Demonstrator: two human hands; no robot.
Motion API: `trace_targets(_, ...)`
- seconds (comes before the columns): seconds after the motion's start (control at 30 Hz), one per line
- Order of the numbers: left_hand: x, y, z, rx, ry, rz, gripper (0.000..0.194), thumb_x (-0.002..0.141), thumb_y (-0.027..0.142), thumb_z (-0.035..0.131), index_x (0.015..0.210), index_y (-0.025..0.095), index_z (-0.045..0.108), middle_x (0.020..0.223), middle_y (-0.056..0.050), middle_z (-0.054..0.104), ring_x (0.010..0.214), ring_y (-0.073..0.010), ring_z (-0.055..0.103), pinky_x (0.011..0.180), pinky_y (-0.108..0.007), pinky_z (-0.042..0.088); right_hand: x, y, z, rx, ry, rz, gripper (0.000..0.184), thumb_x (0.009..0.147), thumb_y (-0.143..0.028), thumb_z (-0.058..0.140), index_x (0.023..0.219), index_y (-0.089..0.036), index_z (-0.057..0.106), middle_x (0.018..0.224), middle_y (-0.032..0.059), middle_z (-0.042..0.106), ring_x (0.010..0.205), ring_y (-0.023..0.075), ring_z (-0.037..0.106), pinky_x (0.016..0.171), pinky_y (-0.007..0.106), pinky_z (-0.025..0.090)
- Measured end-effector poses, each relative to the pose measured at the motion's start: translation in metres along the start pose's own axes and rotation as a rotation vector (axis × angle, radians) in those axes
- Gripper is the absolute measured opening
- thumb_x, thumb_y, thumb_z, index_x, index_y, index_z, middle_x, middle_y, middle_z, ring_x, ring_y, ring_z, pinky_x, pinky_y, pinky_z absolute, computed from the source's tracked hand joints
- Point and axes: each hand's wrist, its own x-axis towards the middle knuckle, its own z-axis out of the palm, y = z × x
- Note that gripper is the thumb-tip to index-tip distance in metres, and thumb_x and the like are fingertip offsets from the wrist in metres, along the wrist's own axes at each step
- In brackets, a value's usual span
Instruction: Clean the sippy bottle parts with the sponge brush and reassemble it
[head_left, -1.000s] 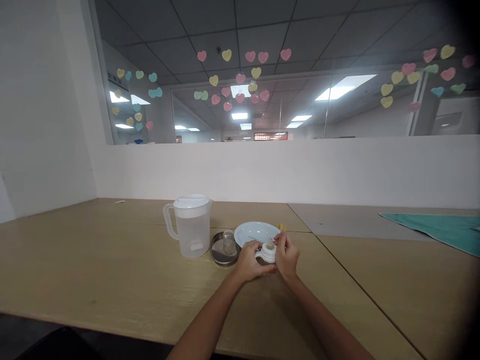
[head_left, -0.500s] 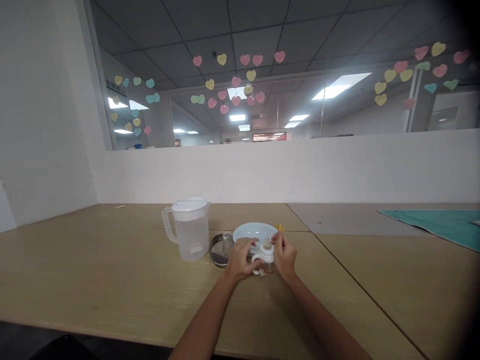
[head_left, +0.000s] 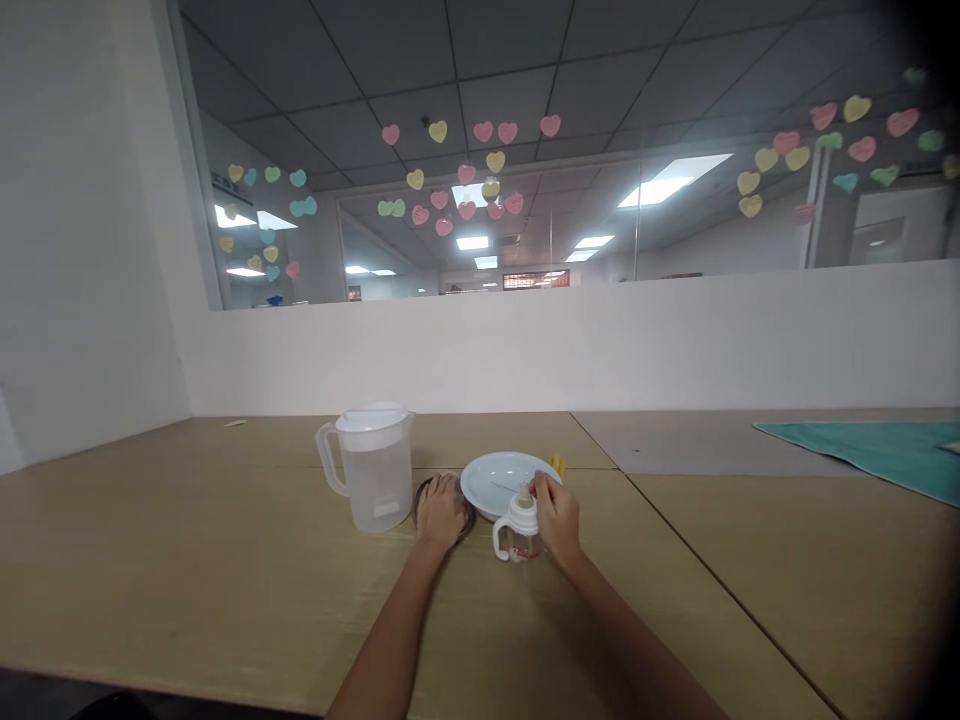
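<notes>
A clear baby bottle (head_left: 523,541) with a white collar, a teat and a white side handle stands upright on the table. My right hand (head_left: 558,515) is closed at the bottle's right side, thumb and fingertips pinched beside the teat; the exact hold is hidden behind the fingers. To the left, my left hand (head_left: 441,514) reaches over a round metal dish (head_left: 469,524). Its fingers are closed down over the clear domed cap in that dish, and they hide nearly all of the cap. Just behind the bottle lies a white plate (head_left: 480,478) with something thin on it.
A lidded translucent pitcher (head_left: 379,478) stands left of the dish, its handle pointing left. Behind the plate's right edge is a small yellow object (head_left: 558,463). A teal cloth (head_left: 862,452) lies at the far right. The white wall (head_left: 480,355) bounds the table's back.
My left hand has let go of the bottle and moved left onto the cap in the metal dish. The bottle now shows more fully, while my right hand stays at its side.
</notes>
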Motion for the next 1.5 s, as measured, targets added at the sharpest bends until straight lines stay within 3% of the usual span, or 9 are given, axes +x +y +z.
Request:
trace_targets(0.27, 0.0, 0.007, -0.007, -0.056, -0.01, -0.213, 0.028, 0.07, 0.016, 0.055, 0.098, 0.016, 0.048, 0.101, -0.01, 0.049, 0.094, -0.0226, 0.052, 0.083, -0.036, 0.042, 0.0, -0.001, 0.002, 0.013, -0.013, 0.002, 0.049, 0.088, -0.052, 0.034, 0.058, -0.018, 0.053, 0.056, -0.0002, 0.057, 0.056, 0.0146, 0.052, 0.057, 0.024, 0.037)
trace_targets(0.4, 0.002, 0.018, -0.018, -0.236, 0.361, -0.213, 0.027, 0.081, 0.03, 0.052, 0.102, 0.017, 0.043, 0.108, -0.011, 0.042, 0.099, -0.0232, 0.049, 0.086, -0.04, 0.043, 0.0, -0.003, 0.002, 0.021, -0.021, 0.014, 0.048, 0.088, -0.051, 0.034, 0.058, -0.018, 0.053, 0.055, 0.0001, 0.055, 0.056, 0.0153, 0.052, 0.056, 0.024, 0.036)
trace_targets(0.5, -0.002, 0.036, -0.023, -0.433, 0.621, -0.057, 0.035, 0.085, 0.037, 0.047, 0.112, 0.017, 0.038, 0.115, -0.013, 0.04, 0.11, -0.023, 0.044, 0.093, -0.039, 0.041, -0.001, -0.003, 0.003, 0.022, -0.027, 0.005, 0.048, 0.088, -0.051, 0.034, 0.059, -0.018, 0.053, 0.056, 0.0007, 0.057, 0.057, 0.0157, 0.052, 0.057, 0.024, 0.037)
trace_targets(0.57, -0.007, 0.05, -0.023, -0.551, 0.667, 0.096, 0.036, 0.087, 0.036, 0.045, 0.117, 0.018, 0.035, 0.117, -0.013, 0.04, 0.114, -0.0219, 0.043, 0.095, -0.038, 0.04, -0.002, -0.003, 0.003, 0.019, -0.031, -0.004, 0.047, 0.088, -0.05, 0.033, 0.06, -0.019, 0.053, 0.057, 0.001, 0.057, 0.058, 0.0158, 0.052, 0.058, 0.025, 0.037)
trace_targets(0.73, -0.022, 0.078, -0.019, -0.586, 0.371, 0.46, 0.036, 0.089, 0.03, 0.043, 0.122, 0.02, 0.035, 0.124, -0.013, 0.042, 0.12, -0.0207, 0.041, 0.102, -0.04, 0.036, -0.004, -0.003, 0.002, -0.039, -0.056, -0.052, 0.04, 0.09, -0.043, 0.031, 0.077, -0.018, 0.06, 0.071, 0.0022, 0.064, 0.065, 0.0159, 0.056, 0.063, 0.025, 0.04)
trace_targets(0.87, -0.025, 0.081, -0.022, -0.614, 0.196, 0.409, 0.036, 0.09, 0.031, 0.04, 0.124, 0.02, 0.04, 0.127, -0.012, 0.043, 0.12, -0.0198, 0.042, 0.102, -0.038, 0.037, -0.006, -0.005, 0.001, -0.063, -0.039, -0.022, 0.035, 0.091, -0.039, 0.03, 0.1, -0.019, 0.057, 0.084, 0.0029, 0.065, 0.07, 0.0157, 0.059, 0.066, 0.026, 0.042)
trace_targets(1.0, -0.025, 0.079, -0.02, -0.671, 0.036, 0.398, 0.041, 0.09, 0.035, 0.037, 0.129, 0.02, 0.04, 0.127, -0.01, 0.049, 0.12, -0.0196, 0.045, 0.102, -0.037, 0.037, -0.01, -0.005, 0.001, -0.098, 0.002, -0.117, 0.034, 0.092, -0.035, 0.029, 0.102, -0.019, 0.057, 0.089, 0.0046, 0.065, 0.079, 0.0166, 0.06, 0.073, 0.029, 0.044)
trace_targets(1.2, -0.031, 0.079, -0.013, -0.686, 0.027, 0.306, 0.059, 0.086, 0.038, 0.045, 0.138, 0.018, 0.027, 0.136, -0.012, 0.044, 0.12, -0.0219, 0.047, 0.101, -0.037, 0.038, -0.011, -0.002, -0.004, -0.119, -0.037, -0.471, 0.035, 0.088, -0.028, 0.037, 0.116, -0.019, 0.056, 0.107, 0.0091, 0.063, 0.099, 0.021, 0.057, 0.085, 0.038, 0.046)
trace_targets(1.5, -0.028, 0.08, -0.016, -0.674, -0.023, 0.284, 0.056, 0.085, 0.039, 0.044, 0.136, 0.019, 0.03, 0.132, -0.009, 0.049, 0.114, -0.0201, 0.052, 0.096, -0.032, 0.041, -0.016, -0.002, 0.002, -0.051, -0.047, -0.397, 0.037, 0.09, -0.027, 0.033, 0.118, -0.02, 0.056, 0.11, 0.0084, 0.064, 0.102, 0.0193, 0.059, 0.087, 0.034, 0.047)
